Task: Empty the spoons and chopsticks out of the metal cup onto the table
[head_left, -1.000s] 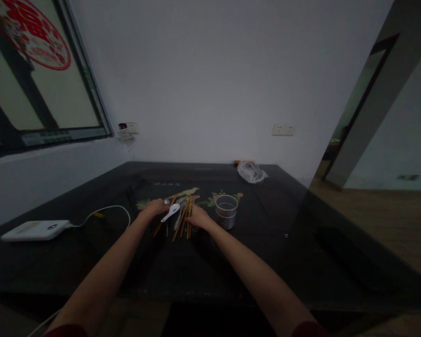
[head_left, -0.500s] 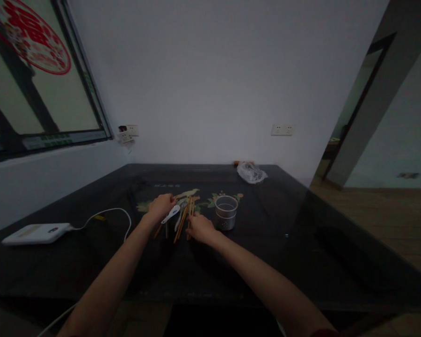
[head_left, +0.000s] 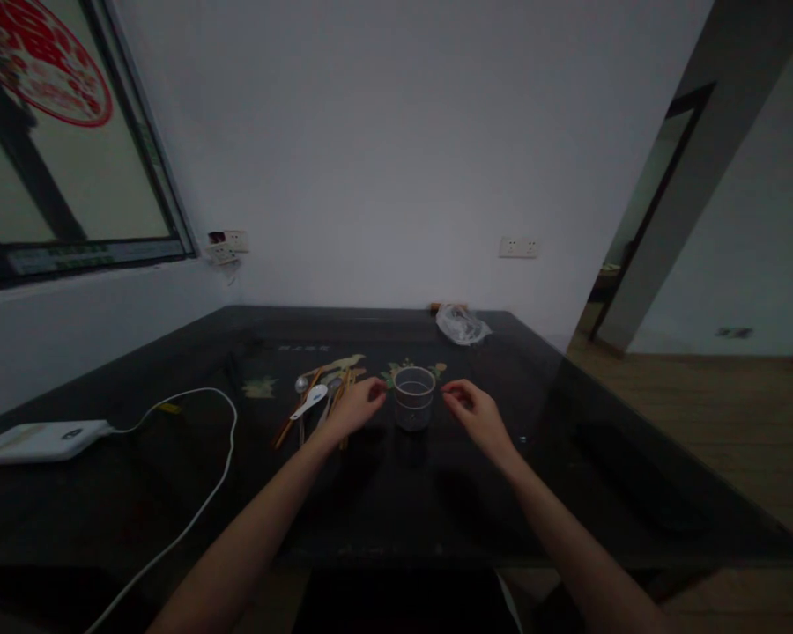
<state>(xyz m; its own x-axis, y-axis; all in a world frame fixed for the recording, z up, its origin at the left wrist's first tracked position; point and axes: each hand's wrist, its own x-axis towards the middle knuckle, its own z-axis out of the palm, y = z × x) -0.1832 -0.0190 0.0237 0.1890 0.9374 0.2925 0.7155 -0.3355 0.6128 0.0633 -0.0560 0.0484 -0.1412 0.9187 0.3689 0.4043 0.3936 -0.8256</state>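
Note:
A grey metal cup (head_left: pixel 413 414) with an open top stands upright on the dark table. My left hand (head_left: pixel 360 405) is just left of it and my right hand (head_left: pixel 479 418) just right of it. Both have bent fingers pointing at the cup, with a small gap on each side, and hold nothing. Left of my left hand lie a white spoon (head_left: pixel 312 400), a metal spoon (head_left: pixel 301 385) and several wooden chopsticks (head_left: pixel 282 431). My left hand and forearm hide part of this pile.
On the table's left lies a white power bank (head_left: pixel 43 442) with a white cable (head_left: pixel 228 449) curving toward the front edge. A crumpled clear plastic bag (head_left: pixel 461 326) lies near the back wall. A dark flat object (head_left: pixel 634 475) rests at the right.
Both hands have left the chopsticks and spoons and moved right, to either side of the cup. The utensils lie loose on the table. The view has shifted slightly.

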